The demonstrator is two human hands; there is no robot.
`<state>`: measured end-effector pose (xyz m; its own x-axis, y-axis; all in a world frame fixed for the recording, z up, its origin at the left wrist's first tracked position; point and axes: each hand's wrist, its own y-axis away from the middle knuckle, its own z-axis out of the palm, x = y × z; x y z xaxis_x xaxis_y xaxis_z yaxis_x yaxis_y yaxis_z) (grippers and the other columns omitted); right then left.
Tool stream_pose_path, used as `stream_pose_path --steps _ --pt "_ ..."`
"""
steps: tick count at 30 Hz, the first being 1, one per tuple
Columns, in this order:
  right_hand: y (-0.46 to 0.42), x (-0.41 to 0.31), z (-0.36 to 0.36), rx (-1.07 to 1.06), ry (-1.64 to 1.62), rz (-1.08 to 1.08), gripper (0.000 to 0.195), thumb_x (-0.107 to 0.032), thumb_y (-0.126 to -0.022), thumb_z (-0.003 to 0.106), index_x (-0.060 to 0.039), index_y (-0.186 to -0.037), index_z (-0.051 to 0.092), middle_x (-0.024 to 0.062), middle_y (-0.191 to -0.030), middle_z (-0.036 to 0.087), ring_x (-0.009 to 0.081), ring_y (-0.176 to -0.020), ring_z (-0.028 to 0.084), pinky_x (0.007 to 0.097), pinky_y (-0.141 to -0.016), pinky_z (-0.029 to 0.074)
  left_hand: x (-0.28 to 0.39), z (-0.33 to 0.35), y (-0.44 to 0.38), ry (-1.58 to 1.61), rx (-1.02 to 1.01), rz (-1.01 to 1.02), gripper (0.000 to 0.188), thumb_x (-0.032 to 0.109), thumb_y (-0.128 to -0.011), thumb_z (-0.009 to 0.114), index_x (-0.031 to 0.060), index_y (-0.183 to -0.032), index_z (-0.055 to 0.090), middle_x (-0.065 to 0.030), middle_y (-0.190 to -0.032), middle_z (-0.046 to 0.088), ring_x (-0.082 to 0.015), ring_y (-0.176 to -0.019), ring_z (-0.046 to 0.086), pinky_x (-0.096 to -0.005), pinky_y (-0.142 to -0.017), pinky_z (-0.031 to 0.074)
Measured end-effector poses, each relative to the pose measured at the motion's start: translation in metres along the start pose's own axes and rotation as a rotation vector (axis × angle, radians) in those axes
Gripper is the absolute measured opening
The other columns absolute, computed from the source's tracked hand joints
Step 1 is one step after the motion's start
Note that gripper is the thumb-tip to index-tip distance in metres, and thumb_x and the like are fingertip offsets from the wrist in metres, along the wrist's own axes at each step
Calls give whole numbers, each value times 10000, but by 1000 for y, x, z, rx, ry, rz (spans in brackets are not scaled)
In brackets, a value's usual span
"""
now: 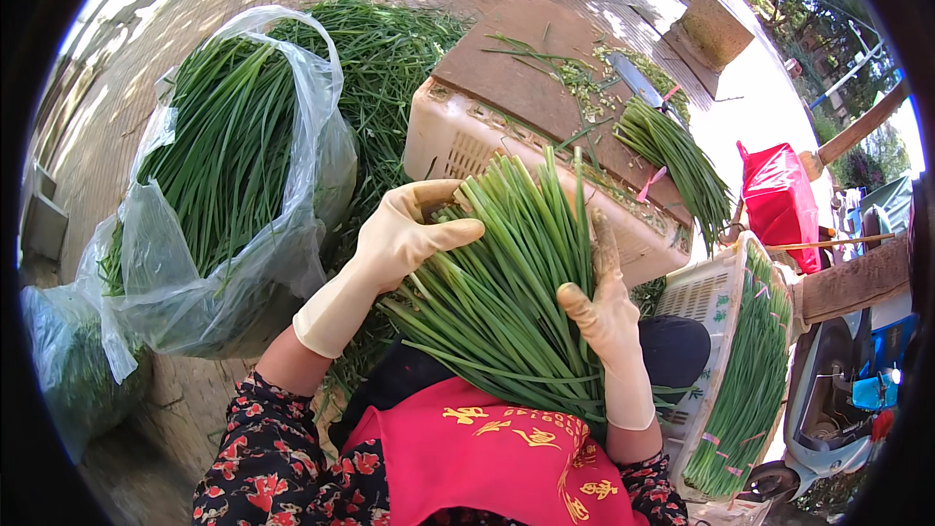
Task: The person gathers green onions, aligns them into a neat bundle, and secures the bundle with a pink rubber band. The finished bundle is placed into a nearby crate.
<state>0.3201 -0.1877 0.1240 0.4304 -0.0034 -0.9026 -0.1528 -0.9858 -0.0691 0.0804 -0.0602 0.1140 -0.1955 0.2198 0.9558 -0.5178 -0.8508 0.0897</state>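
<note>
A large loose bunch of garlic chives (511, 256) rests over my lap, pale stem ends fanned upward and green leaves toward my body. Both hands wear cream rubber gloves. My left hand (409, 234) holds the bunch at its left upper side, thumb over the stems. On the opposite side, my right hand (603, 299) supports it, fingers along the stems and thumb against the leaves; the glove's fingertips are soiled. Just beyond the stem ends is a brown board (526, 51) on an upturned white plastic crate (467, 139).
A knife (634, 79) and a tied chive bundle (676, 153) lie on the board among trimmings. To the left stands a clear plastic bag (314, 183) of chives, beside a loose chive heap (387, 44). At right are a crate of tied bundles (745, 372) and a scooter (840, 409).
</note>
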Motion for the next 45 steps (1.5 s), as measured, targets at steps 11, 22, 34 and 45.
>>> stream_pose_path --steps 11,22,34,45 --pt "-1 5 18 129 258 45 1000 -270 -713 856 -53 -1526 316 198 -1338 602 291 -1234 585 372 -1063 430 -7 8 -5 -518 334 115 309 253 -908 715 25 -1117 703 -70 -945 744 -150 -841 689 -289 -783 524" --pt "-17 30 4 49 -294 197 772 -276 -818 818 15 -1436 458 108 -1304 612 174 -1168 571 313 -1036 423 -11 2 -7 -896 337 681 163 182 -898 719 56 -994 758 -101 -826 733 -224 -737 703 -296 -679 522" --pt "0 -16 -3 -131 241 174 1080 -461 -720 830 -114 -1562 250 200 -1593 279 317 -1463 315 372 -1179 292 8 -6 -23 -1113 227 818 13 30 -865 657 28 -868 670 -107 -706 646 -268 -622 624 -341 -609 489" --pt "-3 25 -7 -33 99 88 814 -443 -868 699 -75 -1510 361 168 -1592 306 316 -1449 343 373 -1144 331 50 -23 -27 -1073 524 639 222 203 -870 767 10 -794 689 -41 -626 626 -101 -556 540 -271 -535 424"
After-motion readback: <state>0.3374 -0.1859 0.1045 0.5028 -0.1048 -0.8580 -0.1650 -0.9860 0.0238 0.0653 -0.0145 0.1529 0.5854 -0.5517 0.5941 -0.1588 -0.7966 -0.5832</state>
